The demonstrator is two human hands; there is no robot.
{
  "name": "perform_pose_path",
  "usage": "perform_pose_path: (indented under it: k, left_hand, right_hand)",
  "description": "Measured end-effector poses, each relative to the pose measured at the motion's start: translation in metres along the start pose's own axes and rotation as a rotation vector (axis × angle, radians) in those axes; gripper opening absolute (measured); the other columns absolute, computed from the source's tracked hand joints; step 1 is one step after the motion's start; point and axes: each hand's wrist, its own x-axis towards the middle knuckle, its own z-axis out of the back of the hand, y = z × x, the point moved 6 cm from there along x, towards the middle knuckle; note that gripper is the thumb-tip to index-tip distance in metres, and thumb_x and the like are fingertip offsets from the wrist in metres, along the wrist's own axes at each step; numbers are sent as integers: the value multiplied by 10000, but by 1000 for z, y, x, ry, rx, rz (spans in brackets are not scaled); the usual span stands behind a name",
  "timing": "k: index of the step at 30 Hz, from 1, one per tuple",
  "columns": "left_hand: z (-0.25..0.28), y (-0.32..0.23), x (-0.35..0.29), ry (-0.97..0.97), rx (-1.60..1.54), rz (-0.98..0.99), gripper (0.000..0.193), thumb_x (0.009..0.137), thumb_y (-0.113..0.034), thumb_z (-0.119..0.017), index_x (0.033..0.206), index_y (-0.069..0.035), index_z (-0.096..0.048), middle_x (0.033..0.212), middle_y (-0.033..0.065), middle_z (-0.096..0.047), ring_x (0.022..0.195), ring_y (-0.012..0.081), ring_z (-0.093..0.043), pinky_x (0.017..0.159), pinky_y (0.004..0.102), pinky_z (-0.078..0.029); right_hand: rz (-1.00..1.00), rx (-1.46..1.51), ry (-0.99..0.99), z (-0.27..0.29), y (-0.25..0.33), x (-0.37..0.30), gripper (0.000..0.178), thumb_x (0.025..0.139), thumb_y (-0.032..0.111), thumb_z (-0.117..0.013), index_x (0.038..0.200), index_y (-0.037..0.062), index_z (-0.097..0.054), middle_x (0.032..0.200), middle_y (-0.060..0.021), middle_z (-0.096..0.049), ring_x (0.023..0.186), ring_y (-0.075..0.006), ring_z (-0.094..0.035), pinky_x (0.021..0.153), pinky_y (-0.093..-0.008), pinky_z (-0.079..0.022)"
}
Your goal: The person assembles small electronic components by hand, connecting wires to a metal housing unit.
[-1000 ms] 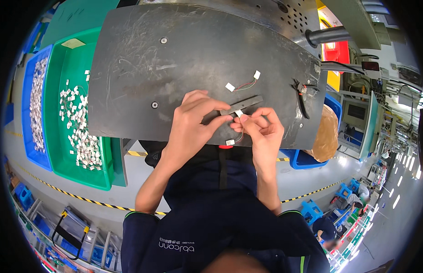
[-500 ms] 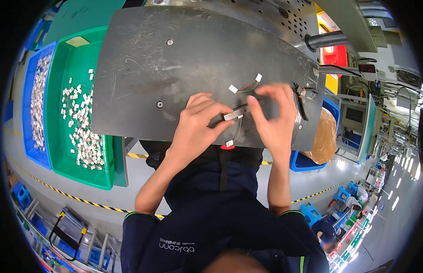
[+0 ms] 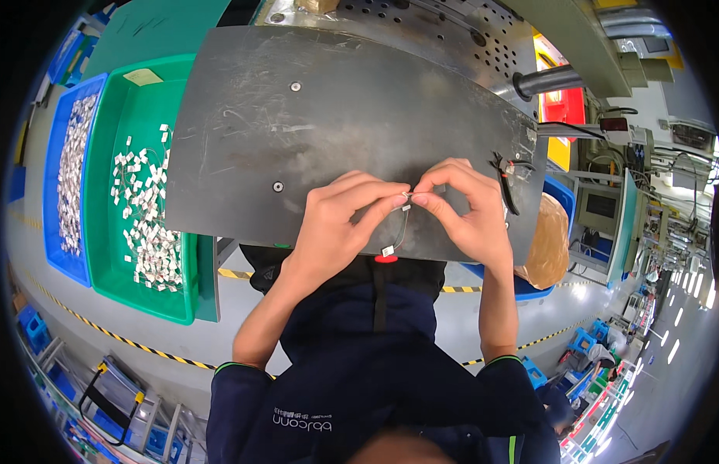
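Note:
Over the near part of the dark metal plate, my left hand and my right hand meet with thumbs and forefingers pinched. Between their fingertips shows a small pale piece with a bit of thin wire, apparently a wire harness; its far parts are hidden. Just below the fingertips, another wire harness hangs toward the plate's near edge, a white connector at its lower end. The metal block seen earlier is hidden by my hands. Black-handled pliers lie to the right.
On the left stand a green bin with scattered wired connectors and a blue bin full of small pale parts. A brown-lined blue box sits at the right. A perforated metal machine bed and a steel post rise behind.
My right hand has come in to meet the left at the fingertips. The harness that lay beyond the metal block is gone from its spot. The view has shifted slightly.

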Motion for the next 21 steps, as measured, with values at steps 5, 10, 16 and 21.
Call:
perform_pose_path:
  k: [5,10,16,21]
  left_hand:
    - [-3,-3,-4,-96,-48,104,157,915,-11,-793,1070,4,-806,907,103,-784,798,174,-730,733,272,-543]
    - [-10,-15,-8,-46,-38,8,155,906,14,-788,1061,7,-805,926,102,-788,852,189,-738,766,287,-560]
    - [-24,-16,-20,-104,37,-110,189,885,31,-787,1063,-30,-792,949,91,-785,859,241,-726,727,338,-577]
    - [-32,-16,-20,-99,109,-131,178,857,-3,-823,1029,-27,-787,993,85,-786,938,262,-730,802,359,-577]
  right_hand:
    - [162,-184,-163,8,15,-14,98,886,54,-807,923,24,-721,869,-69,-724,833,-227,-672,846,-338,-496]
    - [25,42,-144,9,7,-21,108,882,43,-816,971,19,-761,887,-88,-750,816,-231,-690,814,-336,-516]
    - [-24,163,-114,5,-5,-39,104,880,18,-820,981,4,-800,886,-103,-782,799,-213,-730,751,-303,-546]
    - [-31,214,-190,4,-25,-56,113,866,-5,-826,976,-3,-801,893,-107,-794,787,-190,-740,710,-286,-554]
